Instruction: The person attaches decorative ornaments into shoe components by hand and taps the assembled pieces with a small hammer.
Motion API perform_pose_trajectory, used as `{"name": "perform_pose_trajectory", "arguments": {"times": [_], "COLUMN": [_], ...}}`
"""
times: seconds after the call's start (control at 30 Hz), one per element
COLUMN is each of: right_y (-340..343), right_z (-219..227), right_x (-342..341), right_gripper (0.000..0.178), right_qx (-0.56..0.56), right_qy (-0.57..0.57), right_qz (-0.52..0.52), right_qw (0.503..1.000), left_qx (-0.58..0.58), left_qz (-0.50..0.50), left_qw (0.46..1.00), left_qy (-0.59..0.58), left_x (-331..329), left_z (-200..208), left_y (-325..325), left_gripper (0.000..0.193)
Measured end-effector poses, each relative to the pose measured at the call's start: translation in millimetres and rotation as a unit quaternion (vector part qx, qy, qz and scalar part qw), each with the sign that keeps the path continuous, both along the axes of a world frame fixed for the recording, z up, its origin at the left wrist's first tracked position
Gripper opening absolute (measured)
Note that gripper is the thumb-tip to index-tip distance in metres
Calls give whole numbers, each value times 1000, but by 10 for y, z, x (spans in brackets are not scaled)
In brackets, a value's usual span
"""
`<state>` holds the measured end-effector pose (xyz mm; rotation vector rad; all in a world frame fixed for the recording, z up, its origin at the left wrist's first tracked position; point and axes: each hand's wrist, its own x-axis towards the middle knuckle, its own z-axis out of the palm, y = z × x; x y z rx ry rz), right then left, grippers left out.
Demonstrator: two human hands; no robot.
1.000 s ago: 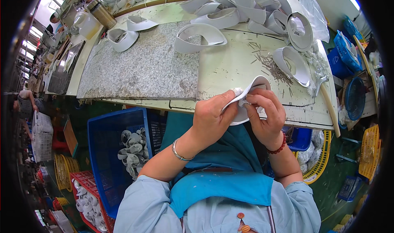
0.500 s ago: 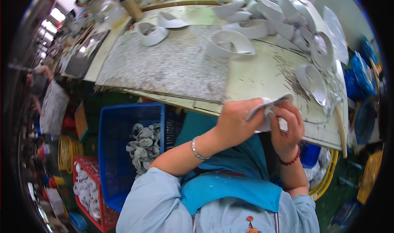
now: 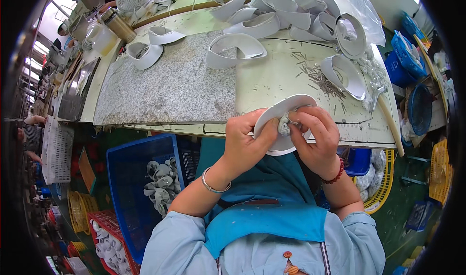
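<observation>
My left hand (image 3: 248, 141) grips the left edge of a white curved band-shaped piece (image 3: 272, 121) held just in front of the workbench edge. My right hand (image 3: 315, 139) pinches a small grey wad (image 3: 283, 125) against the inside of that piece. A bracelet sits on my left wrist and a red bead bracelet on my right. Both hands are over my lap, above a teal apron (image 3: 272, 202).
A grey stone slab (image 3: 170, 88) lies on the workbench (image 3: 272, 76), with several white curved pieces (image 3: 235, 49) and scattered thin pins (image 3: 318, 76). A blue crate (image 3: 141, 187) of grey parts stands at my left, a red basket (image 3: 104, 241) below it, blue and yellow bins at right.
The white piece has turned so its broad inner face shows, and my right hand now presses the grey wad into it. The view has shifted slightly.
</observation>
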<state>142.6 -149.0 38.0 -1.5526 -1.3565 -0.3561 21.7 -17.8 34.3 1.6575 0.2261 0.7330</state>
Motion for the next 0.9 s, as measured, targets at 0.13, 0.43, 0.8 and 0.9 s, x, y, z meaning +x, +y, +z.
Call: {"name": "perform_pose_trajectory", "arguments": {"times": [0.13, 0.43, 0.8, 0.9], "right_y": [-3, 5, -38, -28], "right_z": [9, 1, 102, 84], "right_x": [-17, -13, 87, 85], "right_gripper": [29, 27, 26, 26], "right_qx": [12, 12, -26, -31], "right_qy": [-24, -64, 92, 84], "right_qz": [-27, -45, 16, 11], "right_qw": [999, 997, 995, 996], "left_qx": [96, 19, -44, -79], "left_qz": [5, -3, -29, -49], "left_qw": [995, 1000, 998, 995], "left_qy": [3, 5, 18, 23], "left_x": [-4, 10, 52, 40], "left_z": [117, 38, 12, -5], "left_y": [-71, -102, -52, -18], "left_gripper": [26, 31, 22, 21]}}
